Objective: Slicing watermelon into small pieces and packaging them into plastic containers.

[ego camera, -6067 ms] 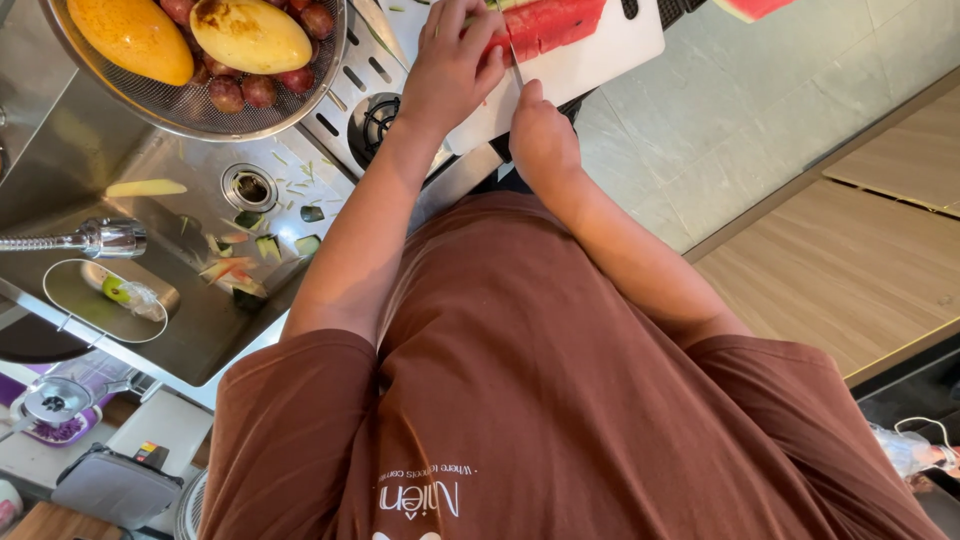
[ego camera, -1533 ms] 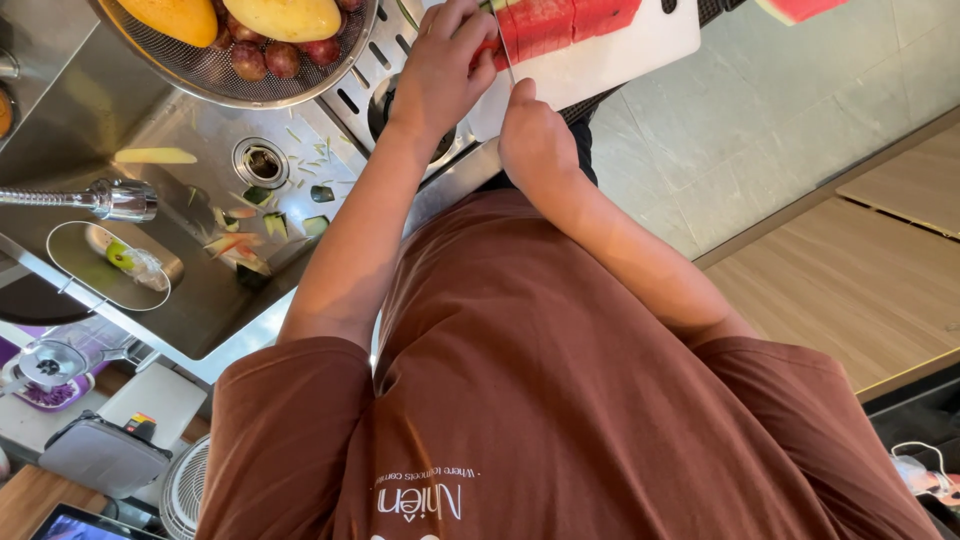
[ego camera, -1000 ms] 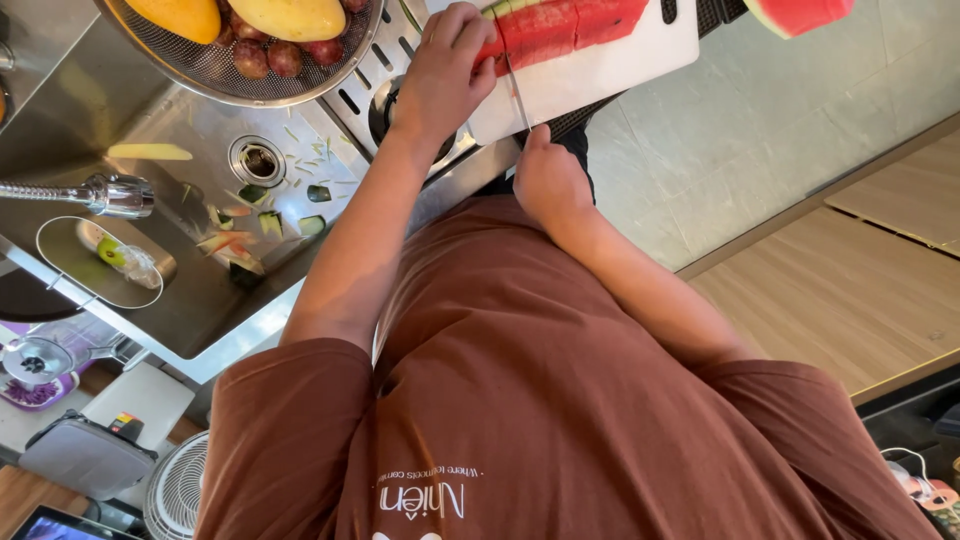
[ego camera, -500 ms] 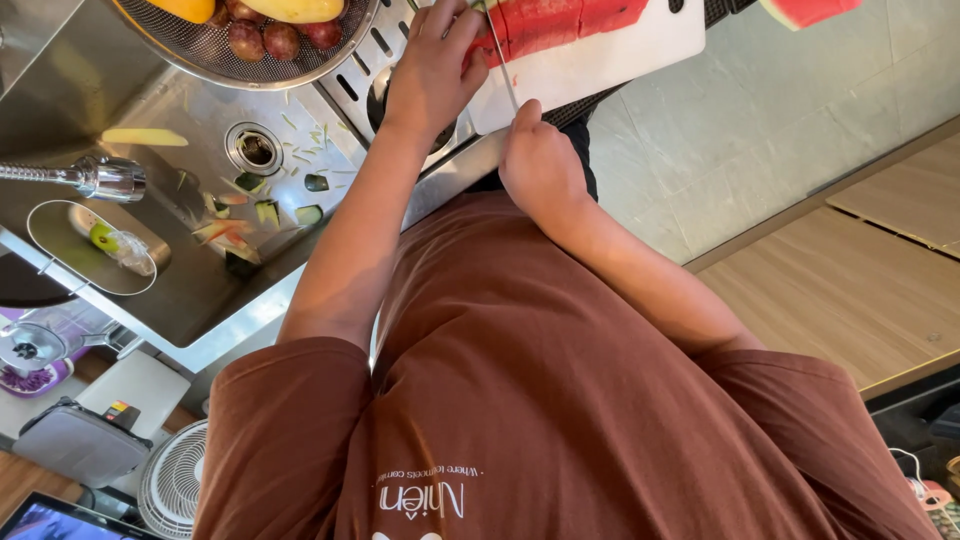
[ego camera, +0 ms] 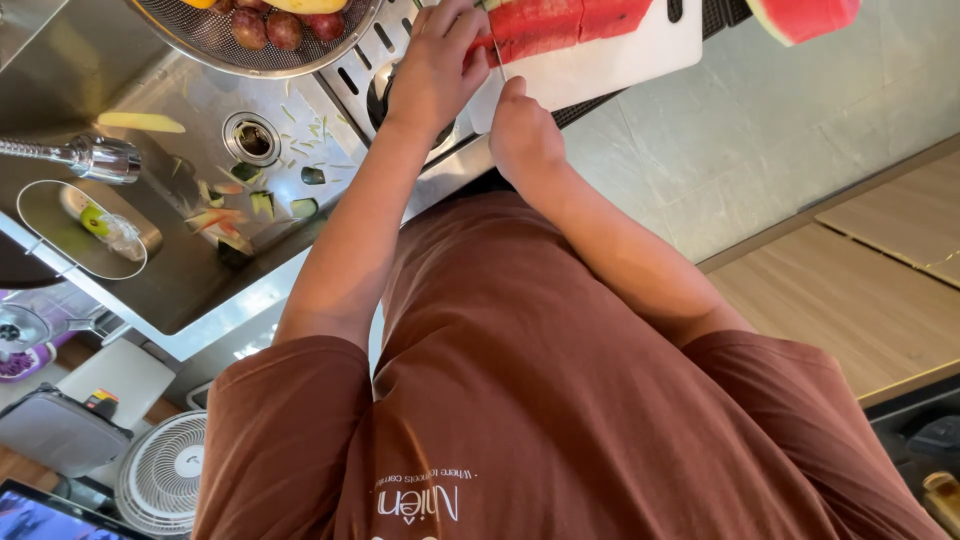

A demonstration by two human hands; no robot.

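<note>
Where the white plastic cutting board [ego camera: 610,62] lies across the ribbed metal drainer at the top of the view, a long red slab of watermelon with a thin green rind [ego camera: 560,22] is seen on it, already divided by cuts into blocks. The slab is pressed at its near end by the left hand [ego camera: 435,70], whose fingers are curled down onto the flesh. The right hand [ego camera: 522,135] is closed around what appears to be a knife handle, a thin blade [ego camera: 497,62] rising from it to the melon beside the left fingers. A second red watermelon wedge [ego camera: 805,15] lies apart on the pale stone desk [ego camera: 760,150]. To the left, a steel sink [ego camera: 190,250] strewn with green and pink peel scraps is seen, with a mesh metal colander of round dark-red fruit [ego camera: 262,38] over it. Wooden flooring runs at the right, and a white round fan [ego camera: 160,470] stands at the lower left.
</note>
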